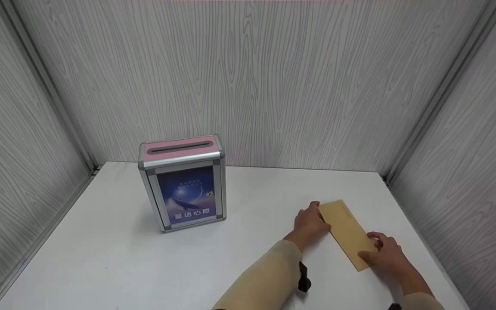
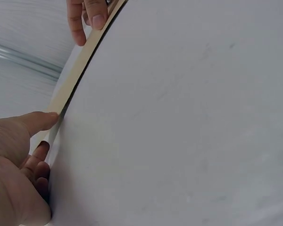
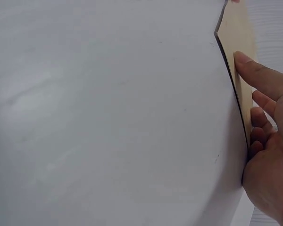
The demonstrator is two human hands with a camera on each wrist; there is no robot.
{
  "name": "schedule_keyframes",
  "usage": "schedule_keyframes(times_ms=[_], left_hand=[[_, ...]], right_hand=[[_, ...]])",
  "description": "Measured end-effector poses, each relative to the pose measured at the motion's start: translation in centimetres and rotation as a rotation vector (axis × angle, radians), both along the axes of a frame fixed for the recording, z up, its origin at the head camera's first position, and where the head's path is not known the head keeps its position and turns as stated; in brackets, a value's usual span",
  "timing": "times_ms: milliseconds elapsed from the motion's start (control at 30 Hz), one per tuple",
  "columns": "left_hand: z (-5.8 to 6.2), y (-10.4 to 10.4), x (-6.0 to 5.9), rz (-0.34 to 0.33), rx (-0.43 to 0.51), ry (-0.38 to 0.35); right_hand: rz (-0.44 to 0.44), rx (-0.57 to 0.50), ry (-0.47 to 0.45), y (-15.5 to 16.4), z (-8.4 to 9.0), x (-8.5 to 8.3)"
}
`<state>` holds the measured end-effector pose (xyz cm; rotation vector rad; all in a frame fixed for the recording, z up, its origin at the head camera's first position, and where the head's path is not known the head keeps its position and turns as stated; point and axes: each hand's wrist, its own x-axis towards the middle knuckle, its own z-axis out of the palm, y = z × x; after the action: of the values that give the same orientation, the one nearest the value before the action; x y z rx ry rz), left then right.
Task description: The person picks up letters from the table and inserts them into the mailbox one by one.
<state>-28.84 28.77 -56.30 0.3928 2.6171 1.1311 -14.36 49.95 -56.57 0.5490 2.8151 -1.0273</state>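
A flat tan paper envelope lies slantwise at the right of the white table. My left hand holds its left side near the far end, thumb and fingers spread along the edge. At the near right corner, my right hand grips it with the thumb on top and the other fingers curled at the side. A dark shadow line runs under the envelope's edge in the left wrist view. The fingertips under the paper are partly hidden.
A silver-framed box with a pink top, a slot and a blue whale picture stands upright at the left middle of the white table. Grey wood-grain panels enclose the back and both sides.
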Motion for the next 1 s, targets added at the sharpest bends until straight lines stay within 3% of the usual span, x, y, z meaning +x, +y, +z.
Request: schedule_keyframes(times_ms=[233,600,800,1000], left_hand=[[-0.2,-0.7,-0.5,-0.022,0.061,-0.034],[-1.2,-2.3,-1.8,-0.141,0.307,-0.046],[-1.6,-3.2,-2.1,-0.086,0.414,-0.091],[-1.4,-3.8,-2.1,-0.033,0.413,-0.095]], right_hand=[[0.006,-0.040,0.031,-0.3,0.0,0.0],[-0.034,0.004,0.060,0.2,-0.3,0.5],[-0.080,-0.045,0.075,0.2,-0.2,1.0],[-0.116,-0.126,0.067,-0.2,-0.1,1.2]])
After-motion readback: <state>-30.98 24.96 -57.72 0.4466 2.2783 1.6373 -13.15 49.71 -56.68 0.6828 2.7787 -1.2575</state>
